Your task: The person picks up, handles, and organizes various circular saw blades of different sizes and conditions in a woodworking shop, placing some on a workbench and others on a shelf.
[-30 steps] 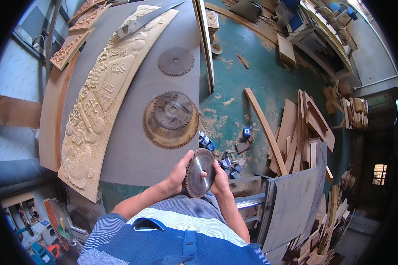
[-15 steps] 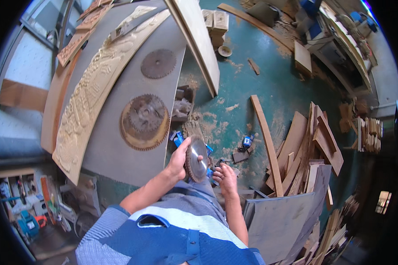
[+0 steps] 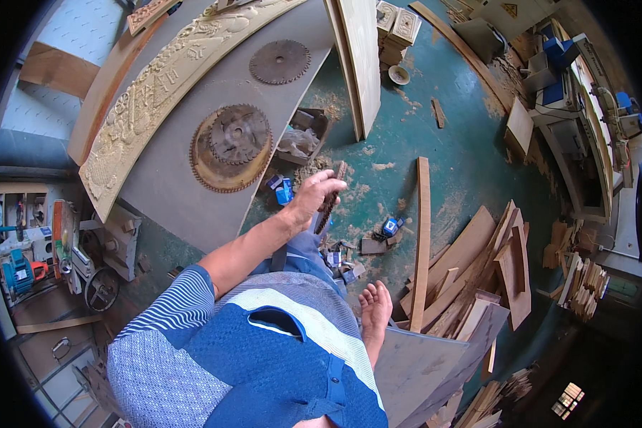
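My left hand (image 3: 312, 197) grips a circular saw blade (image 3: 330, 205), seen nearly edge-on, in front of my body beside the grey table (image 3: 182, 214). My right hand (image 3: 375, 307) is held low at my right side, fingers apart and nothing in it. On the table lies a round toothed blade (image 3: 280, 61). Nearer to me, a smaller dark saw blade (image 3: 240, 132) rests on top of a larger, rusty-yellow one (image 3: 210, 176). Along the table's left side runs a long curved wooden panel (image 3: 146, 103) with carved relief.
Tall boards (image 3: 360, 78) stand at the table's right edge. An open box (image 3: 315, 132) holding plastic sits below it. Small blue boxes (image 3: 391, 227) lie on the green floor. Leaning planks (image 3: 471, 267) and a grey sheet (image 3: 421, 364) crowd my right.
The blade in my left hand has turned from face-on to edge-on and moved forward. My right hand has drawn back, away from the blade. The whole view has shifted.
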`<action>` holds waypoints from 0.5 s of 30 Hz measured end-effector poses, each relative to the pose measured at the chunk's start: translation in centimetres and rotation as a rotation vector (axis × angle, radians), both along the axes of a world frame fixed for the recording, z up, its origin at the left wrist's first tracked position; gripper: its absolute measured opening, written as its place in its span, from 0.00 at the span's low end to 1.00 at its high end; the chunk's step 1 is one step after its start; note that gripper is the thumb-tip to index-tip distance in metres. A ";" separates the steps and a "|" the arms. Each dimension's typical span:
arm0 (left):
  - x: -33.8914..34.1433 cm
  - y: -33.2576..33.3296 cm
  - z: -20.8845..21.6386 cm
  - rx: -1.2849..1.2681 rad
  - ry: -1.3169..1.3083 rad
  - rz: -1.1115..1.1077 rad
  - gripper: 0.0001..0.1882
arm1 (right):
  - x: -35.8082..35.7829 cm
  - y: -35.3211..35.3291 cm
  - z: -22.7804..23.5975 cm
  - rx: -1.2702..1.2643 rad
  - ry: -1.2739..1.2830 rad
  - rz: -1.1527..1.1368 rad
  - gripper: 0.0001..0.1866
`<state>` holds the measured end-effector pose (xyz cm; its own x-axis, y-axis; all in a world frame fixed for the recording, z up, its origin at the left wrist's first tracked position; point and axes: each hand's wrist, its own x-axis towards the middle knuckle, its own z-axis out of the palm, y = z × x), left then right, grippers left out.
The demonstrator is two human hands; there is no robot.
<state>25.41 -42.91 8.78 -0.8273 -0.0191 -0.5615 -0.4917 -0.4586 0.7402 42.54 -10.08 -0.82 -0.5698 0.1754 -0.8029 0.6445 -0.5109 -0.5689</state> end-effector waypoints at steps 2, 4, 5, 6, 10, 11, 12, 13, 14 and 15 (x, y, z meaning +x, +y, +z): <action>-1.3 0.1 -0.3 0.019 -0.065 0.098 0.16 | -1.2 -0.3 0.3 0.017 0.009 0.050 0.19; -2.6 -0.1 -0.7 0.083 -0.056 0.140 0.21 | -2.5 -0.6 0.6 0.011 0.006 0.035 0.19; -3.3 -0.2 -0.9 0.100 -0.031 0.136 0.20 | -3.3 -0.8 0.8 0.012 0.006 0.035 0.19; -4.0 -0.3 -1.2 0.119 -0.001 0.136 0.19 | -4.2 -0.9 0.9 0.012 0.007 0.040 0.19; -8.2 -0.8 -3.5 0.082 -0.147 0.122 0.30 | -8.8 -0.5 1.1 0.036 0.003 0.037 0.18; -9.6 -0.6 -4.3 0.045 -0.185 0.126 0.36 | -10.3 -0.2 0.9 0.030 0.024 0.039 0.18; -10.8 -0.6 -5.2 0.044 -0.198 0.130 0.41 | -11.7 0.3 0.8 0.057 0.023 0.047 0.18; -12.4 -0.4 -6.1 0.038 -0.223 0.145 0.42 | -13.3 1.0 0.4 0.085 0.021 0.058 0.18; -14.1 -0.3 -7.0 0.040 -0.240 0.163 0.43 | -14.9 1.9 -0.1 0.110 0.025 0.072 0.17; -15.9 -0.2 -7.9 0.029 -0.235 0.152 0.41 | -16.4 2.8 -1.0 0.179 0.027 0.113 0.17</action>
